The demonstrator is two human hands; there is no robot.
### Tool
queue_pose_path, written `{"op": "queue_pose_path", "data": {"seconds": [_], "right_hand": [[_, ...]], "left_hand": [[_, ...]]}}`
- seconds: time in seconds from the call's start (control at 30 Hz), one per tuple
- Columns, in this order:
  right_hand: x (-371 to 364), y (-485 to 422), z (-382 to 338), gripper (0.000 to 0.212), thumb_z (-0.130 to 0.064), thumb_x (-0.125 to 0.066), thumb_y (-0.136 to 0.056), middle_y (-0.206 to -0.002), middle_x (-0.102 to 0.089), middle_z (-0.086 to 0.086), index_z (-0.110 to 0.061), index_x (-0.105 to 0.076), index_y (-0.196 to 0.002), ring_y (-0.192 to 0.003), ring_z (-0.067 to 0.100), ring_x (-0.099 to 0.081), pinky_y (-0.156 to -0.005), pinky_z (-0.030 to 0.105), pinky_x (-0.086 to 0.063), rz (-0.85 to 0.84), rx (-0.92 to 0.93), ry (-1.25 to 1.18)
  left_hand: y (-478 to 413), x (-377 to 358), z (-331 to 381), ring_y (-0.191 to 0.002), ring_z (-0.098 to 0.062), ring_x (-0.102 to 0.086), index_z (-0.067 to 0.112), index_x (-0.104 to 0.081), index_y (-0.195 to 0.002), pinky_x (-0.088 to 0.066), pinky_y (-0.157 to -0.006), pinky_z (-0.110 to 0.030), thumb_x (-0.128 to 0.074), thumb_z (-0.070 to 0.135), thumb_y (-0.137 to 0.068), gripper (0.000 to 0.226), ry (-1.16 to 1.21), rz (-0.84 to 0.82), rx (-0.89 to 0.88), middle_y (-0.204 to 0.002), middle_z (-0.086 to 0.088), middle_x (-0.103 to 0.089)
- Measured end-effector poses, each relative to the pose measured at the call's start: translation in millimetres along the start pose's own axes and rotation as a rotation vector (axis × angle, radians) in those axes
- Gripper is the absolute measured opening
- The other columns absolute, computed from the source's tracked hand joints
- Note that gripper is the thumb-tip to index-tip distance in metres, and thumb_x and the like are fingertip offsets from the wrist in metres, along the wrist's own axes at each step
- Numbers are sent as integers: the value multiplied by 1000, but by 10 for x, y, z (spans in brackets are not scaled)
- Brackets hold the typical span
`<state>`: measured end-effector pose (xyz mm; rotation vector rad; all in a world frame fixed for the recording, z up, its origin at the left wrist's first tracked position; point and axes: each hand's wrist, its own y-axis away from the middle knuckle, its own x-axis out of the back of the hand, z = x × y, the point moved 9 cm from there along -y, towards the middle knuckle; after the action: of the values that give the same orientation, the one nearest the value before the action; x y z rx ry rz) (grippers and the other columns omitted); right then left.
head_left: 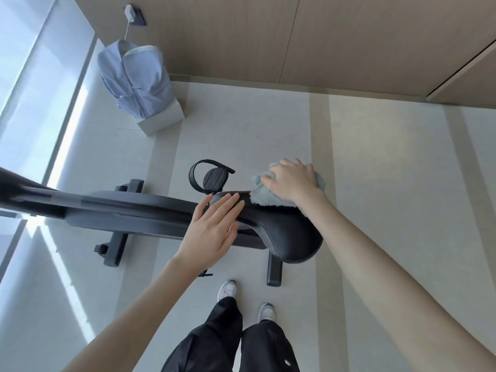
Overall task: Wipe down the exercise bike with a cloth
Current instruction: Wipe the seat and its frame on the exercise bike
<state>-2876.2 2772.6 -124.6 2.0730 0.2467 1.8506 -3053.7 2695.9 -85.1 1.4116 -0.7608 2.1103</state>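
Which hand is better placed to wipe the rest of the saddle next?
Right. The right hand holds the cloth against the far side of the saddle. The left hand lies flat and empty on its nose, likely just steadying it.

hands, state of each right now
Left hand: open, flat on the saddle.
Right hand: holding the cloth on the saddle.

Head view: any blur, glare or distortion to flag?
Head view: black exercise bike frame smeared towards the left edge; black padded saddle, left hand, right hand and pale blue fluffy cloth sharp; window at left blown out, casting bright stripes on the pale floor; wide-angle bends the wooden wall panels.
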Motion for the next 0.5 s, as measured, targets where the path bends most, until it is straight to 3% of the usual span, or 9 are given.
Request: {"op": "queue_pose_path", "data": {"seconds": [0.07,0.13,0.2,0.27,0.33,0.5], "right_hand": [[33,-84,68,33,-48,-35,-85,-103,-63,4,-26,-57,-73,-92,28,-52,-71,35,-32,-52,-38,-75],[81,-63,132,35,-47,-37,-85,-88,-60,4,-21,-44,-62,-88,29,-55,-67,33,-30,-14,-75,-140],[123,42,218,31,-45,-35,-87,-96,-58,6,-21,-49,-73,-96,32,-55,-69,35,-32,89,-127,-183],[126,223,322,36,-46,-34,-89,-113,-56,10,-22,-57,-102,-102,34,-52,-75,38,-35,171,-224,-249],[106,431,391,42,-47,-36,-92,-120,-52,14,-24,-50,-124,-104,37,-50,-77,40,-37,239,-305,-293],[-10,868,442,58,-57,-40,-91,-126,-41,16,-32,-27,-142,-104,40,-50,-81,42,-44,304,-364,-384]], "left_hand": [[4,6,5,-129,-22,-48,6,-57,-129,-30,-109,-49,-40,23,-96,41,5,0,0,-139,-8,-51],[7,13,2,-129,-22,-48,6,-57,-129,-29,-109,-48,-39,22,-96,41,14,-3,3,-139,-8,-51],[13,10,-7,-130,-21,-46,7,-55,-131,-27,-110,-48,-38,23,-96,42,25,-11,15,-140,-7,-50],[22,-4,-11,-132,-20,-44,8,-54,-132,-25,-112,-47,-37,23,-96,42,32,-15,24,-142,-6,-48],[35,-9,-11,-132,-20,-44,8,-54,-132,-24,-113,-46,-39,22,-96,42,39,-2,34,-141,-7,-49],[46,-18,14,-134,-21,-41,7,-54,-132,-21,-114,-43,-39,21,-95,42,62,7,55,-142,-8,-48]]}}
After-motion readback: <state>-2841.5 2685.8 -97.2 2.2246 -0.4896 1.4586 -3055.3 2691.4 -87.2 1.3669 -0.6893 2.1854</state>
